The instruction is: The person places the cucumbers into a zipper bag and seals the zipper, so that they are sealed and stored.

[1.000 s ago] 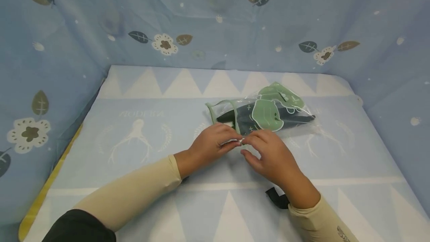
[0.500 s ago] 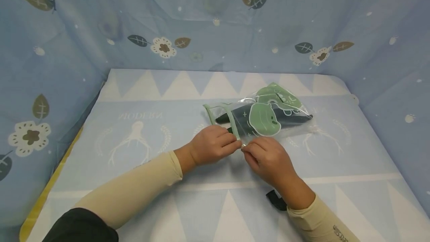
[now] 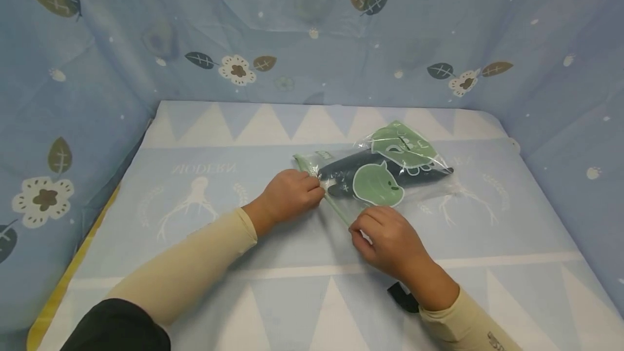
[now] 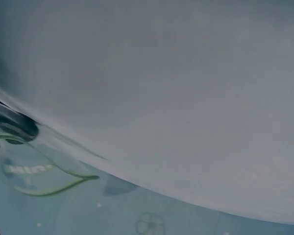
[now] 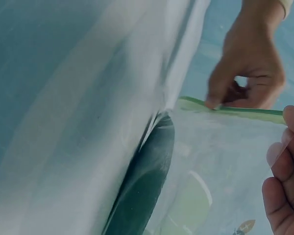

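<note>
A clear zip bag [image 3: 377,184] with green cartoon prints lies on the table, its mouth toward the left. Dark long items [image 3: 341,166] show through the plastic; their kind is unclear. My left hand [image 3: 292,196] pinches the green zip strip [image 3: 336,209] partway along. At the strip's near corner my right hand [image 3: 390,237] pinches the end between thumb and fingers. The right wrist view shows the strip stretched straight between the left hand [image 5: 252,68] and the right fingers [image 5: 286,181]. Beyond the left hand, the green edges [image 4: 54,188] part in a small loop in the left wrist view.
A pale blue and white patterned cloth [image 3: 273,256] covers the table. Blue leaf-print curtains [image 3: 312,31] hang behind and at both sides. A black strap end [image 3: 403,298] sticks out by my right wrist, and a yellow edge [image 3: 73,264] runs along the left.
My left hand has slid left and away along the strip, apart from my right hand. My right hand has moved slightly nearer. The near stretch of the bag's mouth now lies as one straight line.
</note>
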### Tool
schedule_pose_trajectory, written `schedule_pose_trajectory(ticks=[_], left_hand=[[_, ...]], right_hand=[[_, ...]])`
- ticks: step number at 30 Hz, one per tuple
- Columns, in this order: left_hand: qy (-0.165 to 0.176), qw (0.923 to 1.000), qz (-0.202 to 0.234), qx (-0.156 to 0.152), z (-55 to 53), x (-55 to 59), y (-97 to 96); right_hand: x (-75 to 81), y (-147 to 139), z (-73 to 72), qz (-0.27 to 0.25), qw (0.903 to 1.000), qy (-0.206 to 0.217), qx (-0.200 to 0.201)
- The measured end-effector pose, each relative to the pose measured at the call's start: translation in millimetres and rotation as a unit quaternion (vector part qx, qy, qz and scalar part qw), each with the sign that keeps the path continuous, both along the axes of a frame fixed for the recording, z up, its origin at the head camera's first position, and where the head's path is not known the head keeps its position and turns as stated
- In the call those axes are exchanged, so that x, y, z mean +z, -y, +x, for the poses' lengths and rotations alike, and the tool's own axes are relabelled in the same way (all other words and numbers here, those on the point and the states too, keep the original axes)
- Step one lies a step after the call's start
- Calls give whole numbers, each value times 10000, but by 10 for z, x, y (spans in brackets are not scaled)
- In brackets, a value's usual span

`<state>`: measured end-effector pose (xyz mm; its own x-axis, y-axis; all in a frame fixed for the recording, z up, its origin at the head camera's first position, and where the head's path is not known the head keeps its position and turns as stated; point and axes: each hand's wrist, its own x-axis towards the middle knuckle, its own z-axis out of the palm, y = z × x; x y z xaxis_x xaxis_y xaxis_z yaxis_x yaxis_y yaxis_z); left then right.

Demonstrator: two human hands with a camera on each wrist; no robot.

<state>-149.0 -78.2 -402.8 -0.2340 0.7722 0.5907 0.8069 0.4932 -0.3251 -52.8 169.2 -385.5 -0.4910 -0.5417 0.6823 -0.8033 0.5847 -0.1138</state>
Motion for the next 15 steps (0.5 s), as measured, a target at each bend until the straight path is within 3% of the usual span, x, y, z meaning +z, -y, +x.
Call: schedule_pose_trajectory(ticks=[2,4,8,12,15], left_hand=[[510,9975,-248,416,-48,15,19],[1073,9882,-530,953,-100,43,20],[1940,9544,-1088,1991,-238,109,-21],[2286,9211,-1698,2656,-422,148,-47],[2605,8953,-1906,3071,-553,153,-34]], right_hand=[[-8,-6,1,-43,10000,42,26],[-19,-15,3,-73,9999,92,67],[-30,-36,6,-88,9997,195,101],[-33,-45,0,-133,9995,280,110],[-33,-39,-1,-179,9992,315,163]])
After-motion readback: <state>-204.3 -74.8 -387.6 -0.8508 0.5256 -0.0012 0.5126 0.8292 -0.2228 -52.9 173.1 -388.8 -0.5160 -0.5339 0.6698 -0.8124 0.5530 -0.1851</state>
